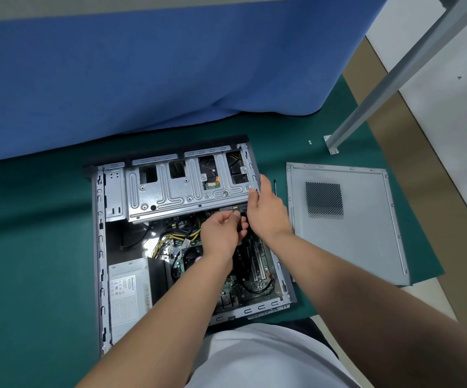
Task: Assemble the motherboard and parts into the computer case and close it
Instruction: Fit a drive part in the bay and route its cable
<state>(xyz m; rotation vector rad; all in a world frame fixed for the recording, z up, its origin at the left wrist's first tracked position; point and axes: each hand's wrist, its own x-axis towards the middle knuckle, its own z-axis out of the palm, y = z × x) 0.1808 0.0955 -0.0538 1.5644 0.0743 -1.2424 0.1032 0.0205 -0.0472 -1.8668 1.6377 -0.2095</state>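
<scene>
Honestly, with the computer case (190, 236) lying open on the green desk (36, 233), left hand (221, 233) pinching a black connector (240, 217) and right hand (268, 211) gripping the drive cage (187, 189), forcing that plug in half-blind could bend pins.

My left grip (222, 233) pinches a black connector (240, 217) | right grip (265, 208) on drive cage (187, 189) | side panel (344, 219) lies beside open case (100, 247)
</scene>
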